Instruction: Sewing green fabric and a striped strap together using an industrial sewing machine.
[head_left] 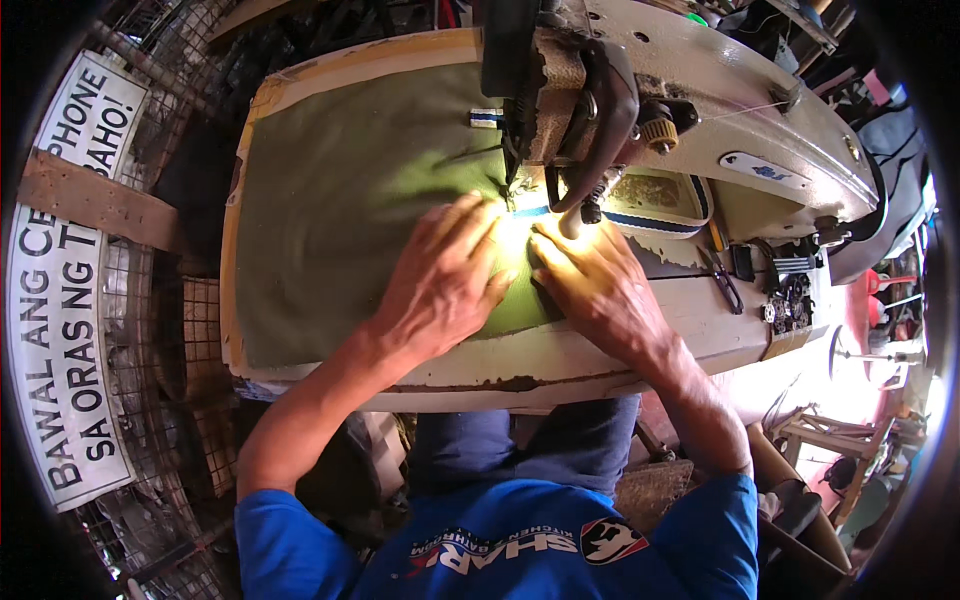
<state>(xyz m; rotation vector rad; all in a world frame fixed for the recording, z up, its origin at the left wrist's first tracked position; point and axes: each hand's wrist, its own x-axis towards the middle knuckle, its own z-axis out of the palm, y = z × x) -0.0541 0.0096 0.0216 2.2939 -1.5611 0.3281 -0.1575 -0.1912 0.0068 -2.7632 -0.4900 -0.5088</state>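
An olive-green fabric piece covers the left of a sewing machine's bed. My left hand rests on it left of the needle area, fingers apart and bent slightly. My right hand lies right of the needle area, fingertips pressing the fabric under the bright lamp light. A blue-and-white tape runs between my fingertips toward the machine's presser area; a short striped piece lies farther back. The sewing machine head stands over my right fingers. The needle's tip is lost in the glare and behind machine parts.
Scissors and small metal parts lie on the table to the right. A wire grid with a white sign and a wooden slat stands at left. Clutter and wooden stands are at lower right.
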